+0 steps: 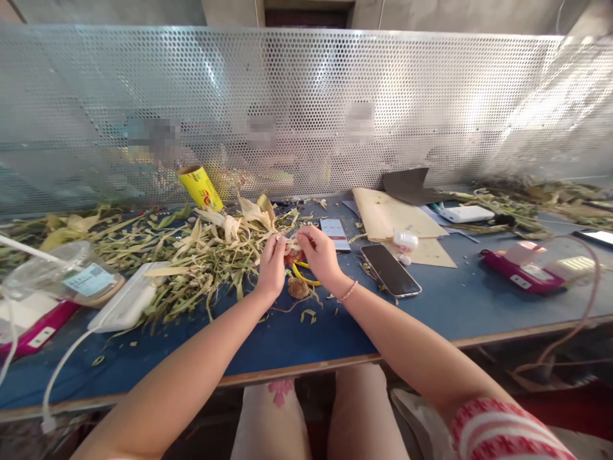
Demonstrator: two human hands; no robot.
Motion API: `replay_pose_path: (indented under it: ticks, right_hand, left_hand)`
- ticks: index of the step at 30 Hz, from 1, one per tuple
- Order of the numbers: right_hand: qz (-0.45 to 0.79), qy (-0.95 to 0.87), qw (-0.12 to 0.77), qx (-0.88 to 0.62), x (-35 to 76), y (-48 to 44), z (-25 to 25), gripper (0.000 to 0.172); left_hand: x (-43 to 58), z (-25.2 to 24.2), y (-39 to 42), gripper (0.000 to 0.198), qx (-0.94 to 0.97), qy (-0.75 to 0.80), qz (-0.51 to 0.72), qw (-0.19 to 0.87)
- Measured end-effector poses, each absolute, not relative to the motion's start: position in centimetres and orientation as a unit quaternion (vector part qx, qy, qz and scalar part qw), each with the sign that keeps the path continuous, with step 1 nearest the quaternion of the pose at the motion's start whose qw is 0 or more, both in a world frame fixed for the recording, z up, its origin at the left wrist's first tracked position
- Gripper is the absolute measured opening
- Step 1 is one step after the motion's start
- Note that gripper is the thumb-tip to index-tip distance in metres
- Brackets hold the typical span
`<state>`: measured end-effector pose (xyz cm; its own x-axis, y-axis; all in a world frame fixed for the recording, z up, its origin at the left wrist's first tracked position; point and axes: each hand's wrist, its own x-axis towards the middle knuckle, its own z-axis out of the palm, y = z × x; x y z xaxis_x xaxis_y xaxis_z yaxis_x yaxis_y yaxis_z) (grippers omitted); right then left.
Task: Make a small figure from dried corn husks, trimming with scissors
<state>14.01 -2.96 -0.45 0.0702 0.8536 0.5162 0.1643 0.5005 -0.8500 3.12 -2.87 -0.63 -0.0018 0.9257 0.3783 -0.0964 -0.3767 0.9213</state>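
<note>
Over the blue table, my left hand and my right hand meet with fingertips close together. Both are closed in a pinch on a small pale dried plant piece, partly hidden by the fingers. Just below the hands, a yellow loop, like a scissors handle, lies on the table. A brown, crumpled round lump sits beside it, with a thin strand near it. To the left of my left hand spreads a heap of dried green and tan leaves.
Behind the heap a yellow cardboard tube leans near the perforated metal screen. A phone, a lit screen and brown paper lie right. Left are a plastic cup, white device and cables; far right, a magenta power strip.
</note>
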Motion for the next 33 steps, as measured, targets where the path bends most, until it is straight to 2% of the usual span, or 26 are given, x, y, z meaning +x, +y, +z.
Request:
replay_pose_path:
  ticks: [5,11,22,30,33]
  right_hand:
    - [0.228,-0.657,0.592,-0.407,13.7,-3.0,-0.8,0.016]
    - [0.216,-0.669,0.590,-0.398,13.6,-3.0,-1.0,0.016]
    - [0.326,-0.607,0.613,-0.387,14.0,-2.7,-0.5,0.015]
    - [0.410,-0.582,0.620,-0.331,14.0,-2.3,-0.4,0.021]
    - [0.421,-0.575,0.618,-0.332,14.0,-2.3,-0.4,0.020]
  left_hand:
    - [2.8,-0.5,-2.7,0.032,0.584,0.440,0.587,0.349]
    - [2.0,-0.7,-2.0,0.032,0.624,0.434,0.586,0.280]
    - [2.1,-0.6,-1.9,0.029,0.590,0.415,0.594,0.355]
    - [2.5,0.0,-1.7,0.035,0.475,0.325,0.622,0.530]
    - [2.3,0.4,-1.6,0.037,0.443,0.318,0.624,0.560]
